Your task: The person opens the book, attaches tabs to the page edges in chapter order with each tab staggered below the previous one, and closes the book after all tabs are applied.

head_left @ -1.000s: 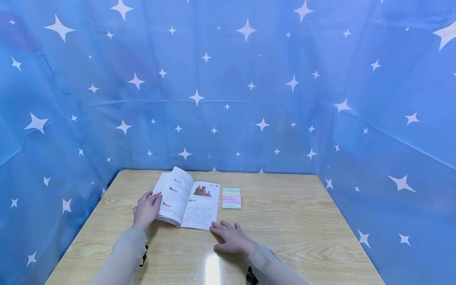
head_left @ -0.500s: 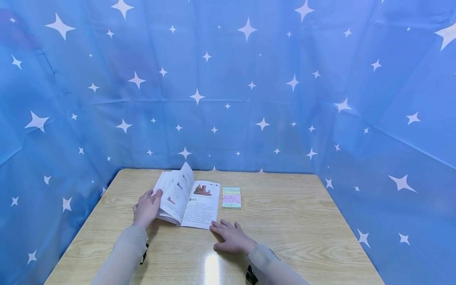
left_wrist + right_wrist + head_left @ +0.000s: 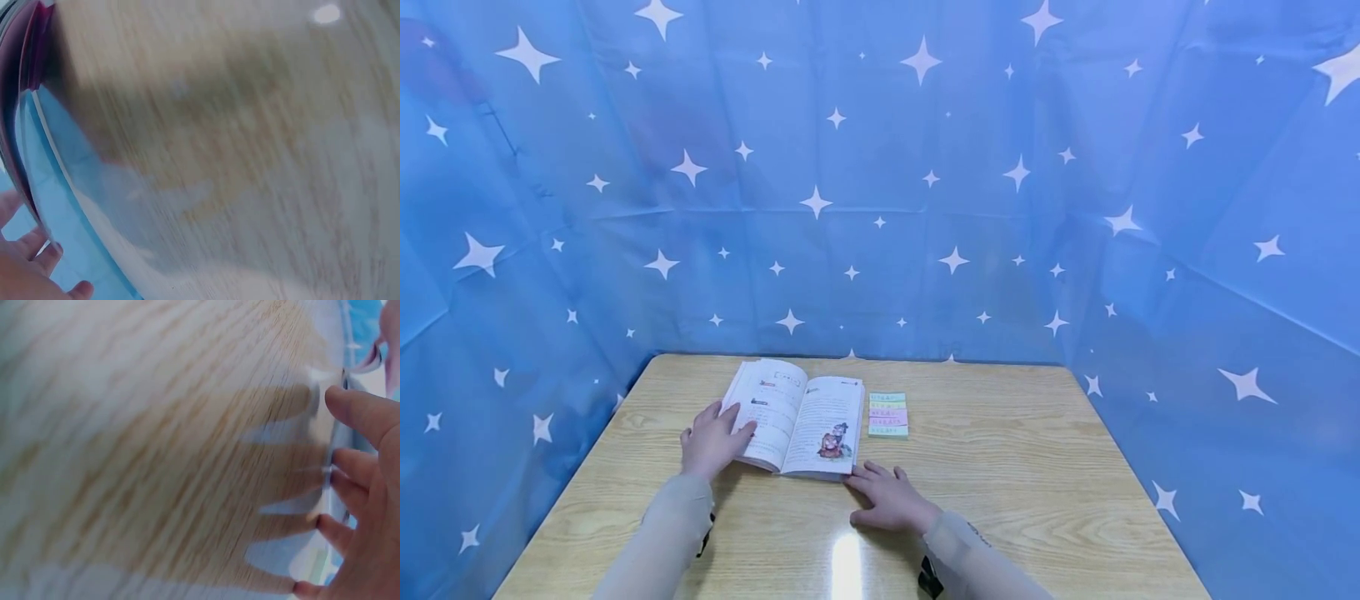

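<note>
An open book [image 3: 767, 408] with printed text lies near the table's middle-left, its right page [image 3: 826, 408] showing a small cartoon of figures. My left hand [image 3: 711, 439] holds the book's left edge, the thumb over the left page and fingers at the outer side. In the left wrist view, the fingers [image 3: 39, 247] meet the edge of the bent cover and pages. My right hand [image 3: 891, 497] lies with spread fingers, its fingertips at the book's lower right corner. The right wrist view shows these fingers [image 3: 353, 465] fairly straight, touching down at the table.
Several colored sticky-note strips [image 3: 888, 415], green, yellow and pink with handwriting, lie just right of the book. The wooden table [image 3: 1015, 475] ends at a blue star-patterned curtain [image 3: 880, 167] behind and at both sides. A light glare [image 3: 847, 562] shows near the front.
A raised leaf on the left has swung over to the right and lies down, so the right page shows a different picture. My left thumb has moved rightward onto the page. The right hand stays put.
</note>
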A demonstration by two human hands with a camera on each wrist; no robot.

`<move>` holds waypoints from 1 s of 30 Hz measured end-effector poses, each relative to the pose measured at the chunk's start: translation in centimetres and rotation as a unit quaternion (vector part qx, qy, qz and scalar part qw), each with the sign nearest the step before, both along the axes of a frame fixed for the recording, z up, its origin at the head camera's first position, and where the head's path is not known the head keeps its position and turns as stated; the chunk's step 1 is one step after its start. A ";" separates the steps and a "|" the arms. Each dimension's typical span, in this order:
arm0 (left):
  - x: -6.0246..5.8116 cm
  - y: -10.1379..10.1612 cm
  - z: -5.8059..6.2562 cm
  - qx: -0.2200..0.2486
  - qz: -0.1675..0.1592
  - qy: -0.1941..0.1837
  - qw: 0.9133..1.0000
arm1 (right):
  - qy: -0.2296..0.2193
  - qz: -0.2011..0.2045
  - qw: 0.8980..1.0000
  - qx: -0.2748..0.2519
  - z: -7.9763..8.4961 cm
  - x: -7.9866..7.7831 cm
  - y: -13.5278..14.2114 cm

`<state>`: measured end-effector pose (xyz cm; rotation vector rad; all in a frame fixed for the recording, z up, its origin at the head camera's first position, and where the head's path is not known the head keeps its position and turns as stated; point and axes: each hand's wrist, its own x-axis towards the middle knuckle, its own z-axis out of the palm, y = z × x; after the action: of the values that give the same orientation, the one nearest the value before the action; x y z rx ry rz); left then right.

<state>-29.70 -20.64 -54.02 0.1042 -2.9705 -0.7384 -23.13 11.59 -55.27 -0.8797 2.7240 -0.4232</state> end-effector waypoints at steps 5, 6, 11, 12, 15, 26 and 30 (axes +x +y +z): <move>0.2 0.8 0.1 -0.057 -0.018 0.065 0.996 | -0.003 -0.007 1.000 0.003 0.0 -0.2 0.1; 0.2 1.0 0.2 -0.073 -0.027 0.081 0.994 | -0.003 -0.007 1.000 0.002 0.0 -0.2 0.2; 0.1 2.3 0.5 -0.174 -0.100 0.122 0.972 | -0.015 -0.007 1.000 -0.008 0.4 -0.3 0.7; 0.1 2.5 0.5 -0.191 -0.119 0.124 0.966 | -0.019 -0.006 1.000 -0.011 0.5 -0.3 0.8; 0.2 3.2 0.2 -0.233 -0.172 0.134 0.948 | -0.022 -0.004 1.000 -0.019 0.8 -0.3 1.1; 0.7 5.8 -0.3 -0.193 -0.213 0.106 0.952 | 0.039 -0.045 0.996 -0.066 0.7 -0.6 1.2; 0.7 6.6 -0.7 -0.174 -0.199 0.080 0.961 | 0.042 -0.047 0.995 -0.080 0.6 -0.7 0.3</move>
<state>-28.96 -14.03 -54.77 -0.5580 -2.9335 -0.2215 -23.85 11.93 -54.70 -0.8277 2.8477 -0.6464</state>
